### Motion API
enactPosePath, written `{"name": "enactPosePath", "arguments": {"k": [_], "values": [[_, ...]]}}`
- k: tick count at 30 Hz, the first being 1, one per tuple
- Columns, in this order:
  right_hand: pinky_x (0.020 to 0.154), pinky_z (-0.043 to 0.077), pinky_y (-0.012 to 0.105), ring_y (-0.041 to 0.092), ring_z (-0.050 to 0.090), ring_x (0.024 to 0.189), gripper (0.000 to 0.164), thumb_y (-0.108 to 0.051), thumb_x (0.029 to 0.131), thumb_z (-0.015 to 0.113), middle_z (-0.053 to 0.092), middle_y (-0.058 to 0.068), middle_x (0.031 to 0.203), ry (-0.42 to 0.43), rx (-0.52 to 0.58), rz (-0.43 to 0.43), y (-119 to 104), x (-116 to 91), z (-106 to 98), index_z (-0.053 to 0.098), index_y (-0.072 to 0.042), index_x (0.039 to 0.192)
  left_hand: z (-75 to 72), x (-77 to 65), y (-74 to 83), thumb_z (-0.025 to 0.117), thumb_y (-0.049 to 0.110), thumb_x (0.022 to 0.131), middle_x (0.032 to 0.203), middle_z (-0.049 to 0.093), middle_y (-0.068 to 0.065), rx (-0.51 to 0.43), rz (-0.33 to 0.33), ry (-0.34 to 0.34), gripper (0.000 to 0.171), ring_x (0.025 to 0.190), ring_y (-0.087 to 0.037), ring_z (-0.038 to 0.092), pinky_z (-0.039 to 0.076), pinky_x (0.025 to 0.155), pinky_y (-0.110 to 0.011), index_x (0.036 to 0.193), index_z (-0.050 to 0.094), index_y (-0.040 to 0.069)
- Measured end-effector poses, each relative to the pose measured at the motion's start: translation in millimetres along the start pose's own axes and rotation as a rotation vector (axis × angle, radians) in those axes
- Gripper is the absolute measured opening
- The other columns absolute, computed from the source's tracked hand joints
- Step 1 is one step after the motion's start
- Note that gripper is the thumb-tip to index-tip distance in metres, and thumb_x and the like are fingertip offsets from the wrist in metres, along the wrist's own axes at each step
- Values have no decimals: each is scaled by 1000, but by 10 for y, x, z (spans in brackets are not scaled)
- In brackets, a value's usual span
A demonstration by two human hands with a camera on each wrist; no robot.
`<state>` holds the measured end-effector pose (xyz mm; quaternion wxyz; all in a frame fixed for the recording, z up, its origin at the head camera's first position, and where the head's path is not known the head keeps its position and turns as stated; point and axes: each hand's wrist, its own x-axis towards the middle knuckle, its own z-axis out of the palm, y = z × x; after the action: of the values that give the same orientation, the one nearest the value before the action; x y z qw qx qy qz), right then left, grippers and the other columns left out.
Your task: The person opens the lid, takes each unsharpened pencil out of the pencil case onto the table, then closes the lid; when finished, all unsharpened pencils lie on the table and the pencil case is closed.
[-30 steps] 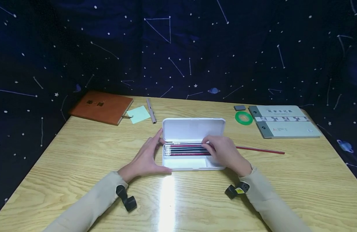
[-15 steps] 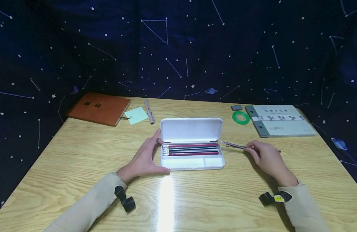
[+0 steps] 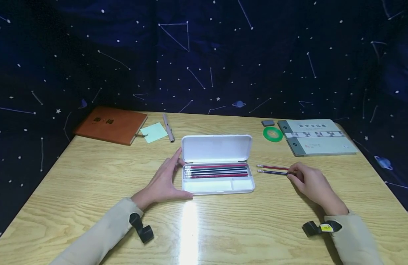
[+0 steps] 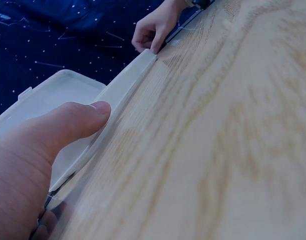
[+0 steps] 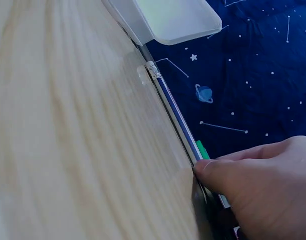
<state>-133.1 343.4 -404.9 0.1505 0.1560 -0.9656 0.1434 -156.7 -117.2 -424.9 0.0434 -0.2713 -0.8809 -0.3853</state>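
A white pencil case point(image 3: 208, 186) lies open on the wooden table, lid raised at the back. Several red and dark pencils point(image 3: 217, 171) lie side by side in its rear compartment; two front compartments are bare. My left hand point(image 3: 162, 184) holds the case's left end, thumb point(image 4: 88, 117) along the front wall and fingers toward the back. To the right of the case, my right hand point(image 3: 311, 186) pinches a dark blue pencil point(image 3: 273, 172) low over the table, its eraser end pointing at the case. Just behind it lies a red pencil point(image 3: 270, 167), its far end hidden by the hand.
Back left are a brown notebook point(image 3: 111, 125), a pale green sticky note point(image 3: 154, 132) and a grey pen point(image 3: 169, 129). Toward the back right sit a grey eraser point(image 3: 268, 123), a roll of green tape point(image 3: 272, 134) and a grey-white account book point(image 3: 319, 138).
My right hand has taken the dark blue pencil out of the case and carried it right, bringing it down alongside the red pencil. My left hand has stayed on the case.
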Motion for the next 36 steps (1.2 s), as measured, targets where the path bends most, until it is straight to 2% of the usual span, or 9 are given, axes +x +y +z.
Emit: {"name": "enactPosePath", "arguments": {"k": [5,13,18,22,26,31,36], "values": [[50,27,22,7,35,55,29,-6,81,74,44,-5,63,1,18,-1,8,49,25,62,-4,108,2,1,-1,92,48,47,123,54,5,-10,-9,-2,142,99,-13,45,42,88,-32,156,8,16],[53,29,24,13,39,60,16,-4,86,69,50,0,68,-26,62,49,47,155,55,68,-5,102,-23,3,1,92,48,47,123,54,5,-15,-14,-3,141,99,-12,45,42,88,-33,156,9,15],[53,28,25,13,38,59,15,-3,87,68,48,0,66,-20,75,62,93,238,73,68,-5,101,-12,0,-4,92,49,47,123,54,6,-12,-19,-5,141,100,-12,45,42,89,-33,156,9,13],[53,27,26,14,37,59,20,-2,85,70,45,0,64,-33,63,73,62,267,60,66,-5,104,0,-6,1,92,49,47,123,54,6,-10,-24,-5,141,100,-12,45,42,89,-32,156,10,13],[54,29,25,14,40,61,25,-3,82,73,48,0,66,-44,80,46,-93,296,122,66,-5,106,1,-19,9,92,50,48,123,53,5,-6,-30,-10,140,99,-12,44,41,88,-32,156,10,13],[55,35,22,10,43,62,24,-8,82,75,56,-2,72,1,131,-82,-428,419,285,67,-8,104,-4,-19,8,92,49,48,123,54,5,-10,-28,-11,141,100,-13,45,42,88,-32,156,9,13],[54,36,22,8,42,61,19,-12,82,75,53,-5,68,31,192,-185,-770,579,379,69,-10,100,-12,-7,2,92,48,48,124,54,4,-14,-15,-6,141,99,-14,45,42,88,-32,156,9,15]]}}
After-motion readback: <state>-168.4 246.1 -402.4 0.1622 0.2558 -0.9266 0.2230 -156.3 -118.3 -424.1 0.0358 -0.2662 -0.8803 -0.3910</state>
